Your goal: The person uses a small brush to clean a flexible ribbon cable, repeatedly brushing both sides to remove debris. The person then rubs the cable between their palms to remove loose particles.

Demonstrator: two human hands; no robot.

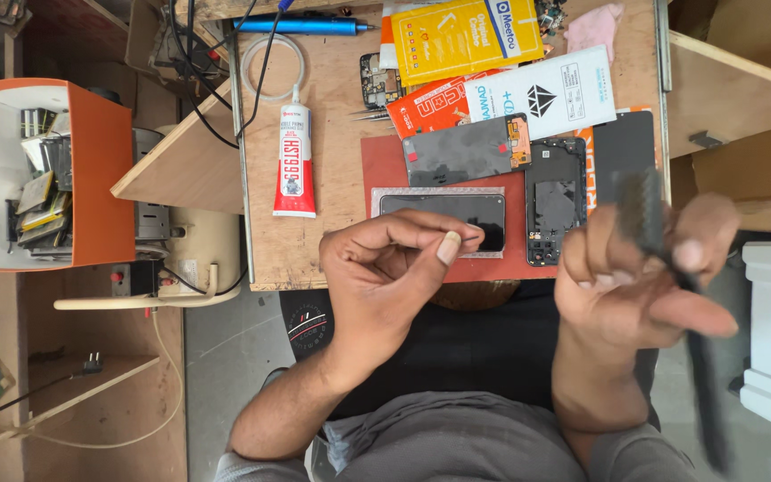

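Black and blurred, a brush [662, 241] sits in my right hand [635, 286], fingers closed around its handle, held above my lap off the tabletop's [332, 178] near edge. My left hand [385, 277] pinches thumb to fingertips; I cannot tell what it holds, just over the phone screen [443, 214] on the red mat [385, 165].

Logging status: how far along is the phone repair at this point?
Done: the phone frame lies opened on the red mat, a detached screen panel beside it. In hand: the right hand holds a dark brush, blurred; the left hand pinches something too small to tell. Left: the new display isn't fitted; the glue tube lies unused.
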